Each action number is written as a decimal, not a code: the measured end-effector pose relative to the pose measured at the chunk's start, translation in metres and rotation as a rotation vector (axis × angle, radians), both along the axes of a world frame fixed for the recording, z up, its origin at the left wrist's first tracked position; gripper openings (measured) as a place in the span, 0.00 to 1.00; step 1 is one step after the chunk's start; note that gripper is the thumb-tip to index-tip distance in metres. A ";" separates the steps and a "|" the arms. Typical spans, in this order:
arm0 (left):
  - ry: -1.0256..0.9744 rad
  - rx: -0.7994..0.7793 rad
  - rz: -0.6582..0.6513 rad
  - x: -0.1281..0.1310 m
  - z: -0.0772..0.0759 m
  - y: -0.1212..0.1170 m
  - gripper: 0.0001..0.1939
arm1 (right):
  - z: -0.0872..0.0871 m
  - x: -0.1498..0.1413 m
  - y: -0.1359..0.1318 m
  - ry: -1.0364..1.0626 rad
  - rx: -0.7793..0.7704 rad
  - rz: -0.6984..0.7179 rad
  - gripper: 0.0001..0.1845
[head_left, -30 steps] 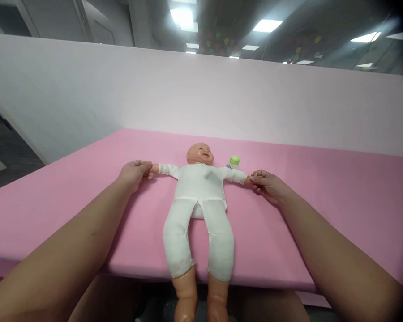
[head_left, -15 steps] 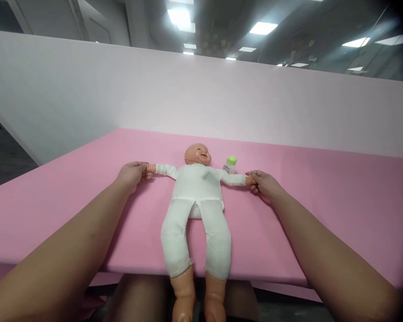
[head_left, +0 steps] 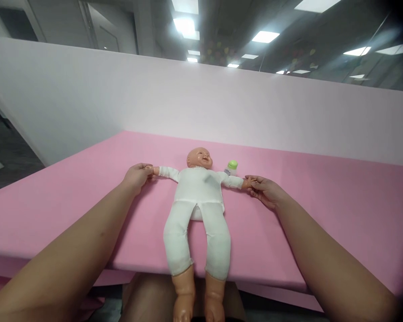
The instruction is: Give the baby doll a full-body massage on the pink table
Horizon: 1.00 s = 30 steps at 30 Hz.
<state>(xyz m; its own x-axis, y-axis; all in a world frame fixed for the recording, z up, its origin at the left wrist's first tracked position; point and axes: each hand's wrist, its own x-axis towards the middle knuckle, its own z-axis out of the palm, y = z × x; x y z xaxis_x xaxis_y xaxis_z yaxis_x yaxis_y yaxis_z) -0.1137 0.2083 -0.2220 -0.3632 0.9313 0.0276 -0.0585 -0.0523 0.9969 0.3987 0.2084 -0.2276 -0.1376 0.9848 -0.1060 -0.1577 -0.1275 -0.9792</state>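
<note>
A baby doll [head_left: 199, 190] with a white cloth body lies on its back, head away from me, both arms stretched out sideways. My left hand [head_left: 138, 177] is closed around the doll's hand on the left. On the other side, my right hand [head_left: 264, 190] pinches the doll's other hand between thumb and fingers. The doll's bare plastic feet hang past the near table edge, above my legs. Just behind the doll's right-side arm is a small clear bottle [head_left: 231, 168] with a green cap, its lower part hidden by that arm.
A pink cloth [head_left: 325, 214] covers the table under the doll. White panels [head_left: 255, 107] stand along the back and left of the table. Ceiling lights and a glass-like wall show beyond.
The view has tilted up slightly, so everything sits a little lower. The doll's arms are drawn in slightly, and both my hands still grip its hands.
</note>
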 end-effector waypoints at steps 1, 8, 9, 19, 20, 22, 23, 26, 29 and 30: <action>0.018 -0.004 0.005 0.001 0.001 -0.001 0.15 | 0.001 0.000 -0.001 -0.009 0.009 0.019 0.19; 0.203 -0.073 0.102 -0.002 0.002 -0.005 0.19 | 0.002 -0.004 -0.003 -0.144 0.069 0.098 0.18; 0.208 -0.072 0.103 -0.002 0.002 -0.005 0.20 | 0.001 -0.005 -0.003 -0.158 0.072 0.099 0.18; 0.125 -0.091 0.113 -0.005 -0.002 0.007 0.08 | -0.001 -0.006 0.000 -0.237 0.068 0.113 0.22; 0.117 -0.096 0.109 -0.005 -0.002 0.009 0.08 | -0.002 -0.005 0.001 -0.229 0.067 0.119 0.22; 0.104 -0.105 0.105 -0.007 -0.003 0.011 0.10 | -0.004 -0.003 0.003 -0.193 0.063 0.122 0.22; 0.099 -0.108 0.103 -0.007 -0.003 0.011 0.11 | -0.005 -0.002 0.004 -0.172 0.061 0.115 0.21; 0.088 -0.111 0.100 -0.007 -0.003 0.011 0.14 | -0.008 0.001 0.007 -0.127 0.058 0.089 0.20; 0.075 -0.107 0.090 -0.005 -0.002 0.010 0.16 | -0.009 0.001 0.008 -0.103 0.055 0.075 0.18; 0.072 -0.107 0.086 -0.005 -0.002 0.009 0.16 | -0.009 0.001 0.008 -0.096 0.054 0.073 0.18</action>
<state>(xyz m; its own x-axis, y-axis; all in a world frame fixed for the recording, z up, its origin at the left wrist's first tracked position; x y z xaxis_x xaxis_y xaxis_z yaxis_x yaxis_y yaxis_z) -0.1183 0.2175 -0.2236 -0.4427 0.8957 -0.0409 0.0138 0.0524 0.9985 0.3997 0.2165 -0.2363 -0.2013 0.9771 -0.0690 -0.0554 -0.0817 -0.9951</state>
